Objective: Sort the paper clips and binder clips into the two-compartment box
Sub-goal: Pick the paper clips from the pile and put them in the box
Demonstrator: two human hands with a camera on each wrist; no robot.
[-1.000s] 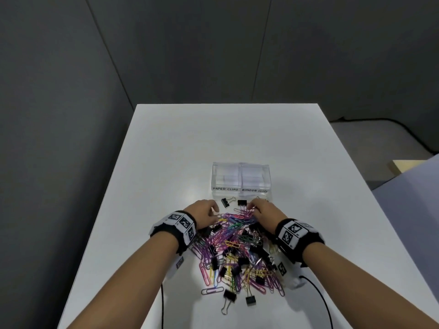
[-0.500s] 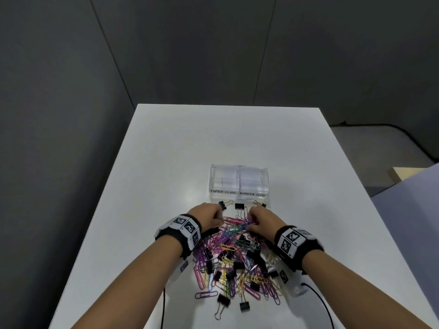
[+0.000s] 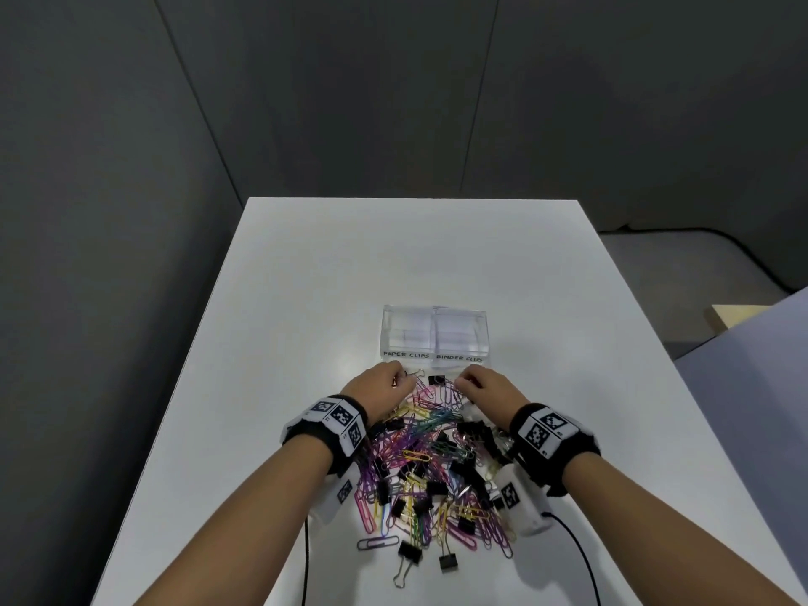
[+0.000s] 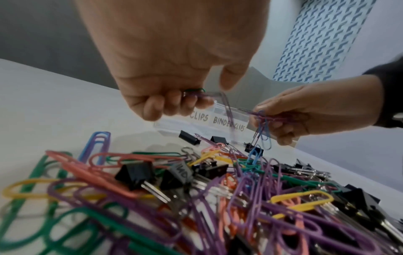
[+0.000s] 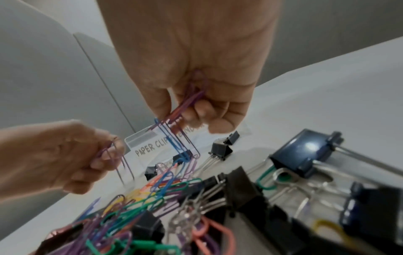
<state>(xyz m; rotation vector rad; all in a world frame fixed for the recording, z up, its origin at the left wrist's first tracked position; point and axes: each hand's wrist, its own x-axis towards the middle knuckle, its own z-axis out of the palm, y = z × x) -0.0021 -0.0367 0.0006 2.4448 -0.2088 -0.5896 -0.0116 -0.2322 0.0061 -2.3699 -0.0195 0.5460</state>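
The left hand (image 3: 379,389) was raised just above the far edge of the clip pile (image 3: 430,465); its fingers (image 4: 172,105) were curled and pinched a small bunch of purple and green paper clips (image 4: 209,96), 1 of which hung down below the fingertips. The right hand (image 3: 483,387) was level with it, just beside it and apart from it; its fingers (image 5: 200,110) were curled and pinched a bunch of purple and blue paper clips (image 5: 174,124); a chain of clips trailed from this bunch down into the pile, and whether the chain was hooked to a black binder clip (image 5: 182,157) could not be told.

The two-compartment box (image 3: 436,332) stood on the white tabletop (image 3: 411,255) just beyond both sets of fingertips, clear-walled, with its near wall labelled PAPER CLIPS on the left and BINDER CLIPS on the right; no clips were seen in either of its 2 compartments. A few loose black binder clips (image 3: 436,380) lay between the fingers and the box. The mixed pile of coloured paper clips and black binder clips lay below and behind the fingers, between the 2 wrists.

Each wrist carried a black band with printed markers (image 3: 339,415); a black cable (image 3: 577,557) ran along the tabletop near the right forearm.
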